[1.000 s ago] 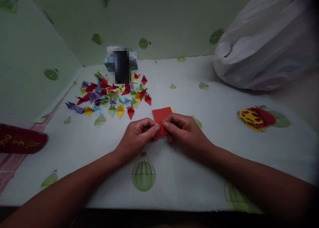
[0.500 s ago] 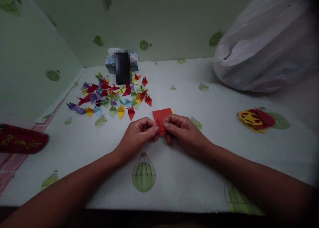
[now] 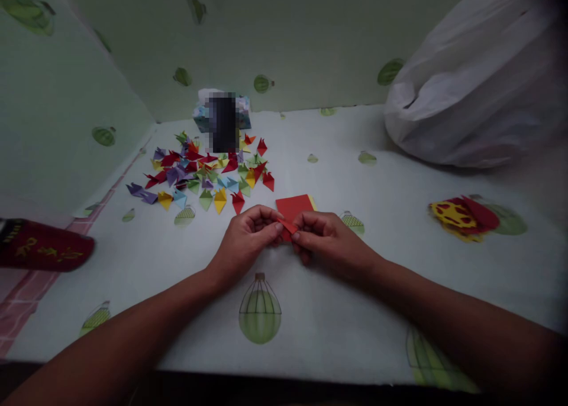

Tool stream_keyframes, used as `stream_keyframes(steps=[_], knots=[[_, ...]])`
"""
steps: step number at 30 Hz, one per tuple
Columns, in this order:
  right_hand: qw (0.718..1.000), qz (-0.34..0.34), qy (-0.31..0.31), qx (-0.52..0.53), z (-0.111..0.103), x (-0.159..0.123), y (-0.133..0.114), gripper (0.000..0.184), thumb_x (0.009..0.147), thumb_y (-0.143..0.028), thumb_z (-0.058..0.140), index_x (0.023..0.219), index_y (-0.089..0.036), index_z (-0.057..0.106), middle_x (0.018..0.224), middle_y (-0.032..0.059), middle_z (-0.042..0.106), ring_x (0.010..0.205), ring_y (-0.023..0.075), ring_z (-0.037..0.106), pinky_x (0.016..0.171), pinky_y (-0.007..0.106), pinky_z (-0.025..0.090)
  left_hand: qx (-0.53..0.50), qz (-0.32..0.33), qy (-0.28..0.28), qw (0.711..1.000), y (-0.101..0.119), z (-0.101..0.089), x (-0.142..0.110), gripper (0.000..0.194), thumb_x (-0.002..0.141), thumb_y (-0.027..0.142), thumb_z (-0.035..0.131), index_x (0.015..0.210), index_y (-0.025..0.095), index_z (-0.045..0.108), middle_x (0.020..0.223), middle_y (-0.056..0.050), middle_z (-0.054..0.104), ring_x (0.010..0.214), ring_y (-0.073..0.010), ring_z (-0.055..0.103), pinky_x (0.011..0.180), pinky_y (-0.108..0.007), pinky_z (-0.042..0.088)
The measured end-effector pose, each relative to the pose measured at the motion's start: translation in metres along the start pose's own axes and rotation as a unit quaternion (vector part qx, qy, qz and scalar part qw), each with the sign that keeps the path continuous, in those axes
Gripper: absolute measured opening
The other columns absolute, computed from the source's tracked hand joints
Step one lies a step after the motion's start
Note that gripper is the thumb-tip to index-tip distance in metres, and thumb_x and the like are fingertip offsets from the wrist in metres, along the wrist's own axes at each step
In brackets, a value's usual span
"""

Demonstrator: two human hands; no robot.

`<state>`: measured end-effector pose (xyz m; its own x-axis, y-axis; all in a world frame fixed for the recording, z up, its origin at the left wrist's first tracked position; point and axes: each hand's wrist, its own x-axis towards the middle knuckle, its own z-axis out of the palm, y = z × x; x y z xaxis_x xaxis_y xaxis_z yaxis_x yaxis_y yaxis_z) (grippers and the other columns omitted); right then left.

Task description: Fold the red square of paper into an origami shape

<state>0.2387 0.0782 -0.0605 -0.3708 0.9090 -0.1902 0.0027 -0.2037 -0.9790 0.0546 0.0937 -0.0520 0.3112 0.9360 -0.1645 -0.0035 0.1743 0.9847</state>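
Observation:
Between my two hands is a small folded piece of red paper (image 3: 289, 225), pinched from both sides. My left hand (image 3: 256, 231) grips its left end with thumb and fingertips. On the other end, the thumb and fingers of my right hand (image 3: 326, 234) are closed. Just behind my fingers lies a stack of square paper (image 3: 295, 203), red on top with a yellow edge at its right. Beyond my left hand spreads a pile of folded paper cranes (image 3: 206, 175) in red, purple, green, yellow and blue.
A tissue box (image 3: 202, 117) stands at the back behind a dark, pixelated object (image 3: 224, 125). At the right back rests a big white plastic bag (image 3: 461, 98). Red and yellow cutouts (image 3: 464, 215) lie at right. A dark red item with gold characters (image 3: 48, 245) is at the left edge.
The folded red paper has turned in my fingers and now lies as a narrow strip between them. The whole view has shifted slightly, so things appear a little further right.

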Motion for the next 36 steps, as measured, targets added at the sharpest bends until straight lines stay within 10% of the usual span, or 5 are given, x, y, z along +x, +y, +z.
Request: stream_keyframes(steps=[36], knots=[[0.995, -0.078, 0.027, 0.048, 0.0047, -0.0032, 0.0002, 0.008, 0.083, -0.017, 0.059, 0.085, -0.020, 0.052, 0.064, -0.0058, 0.062, 0.050, 0.0092, 0.057, 0.051, 0.023, 0.044, -0.041, -0.003, -0.007, 0.999, -0.0024, 0.0009, -0.0029, 0.013, 0.079, 0.022, 0.075, 0.078, 0.015, 0.063, 0.068, 0.000, 0.073, 0.065, -0.0107, 0.068, 0.066, -0.021, 0.052]])
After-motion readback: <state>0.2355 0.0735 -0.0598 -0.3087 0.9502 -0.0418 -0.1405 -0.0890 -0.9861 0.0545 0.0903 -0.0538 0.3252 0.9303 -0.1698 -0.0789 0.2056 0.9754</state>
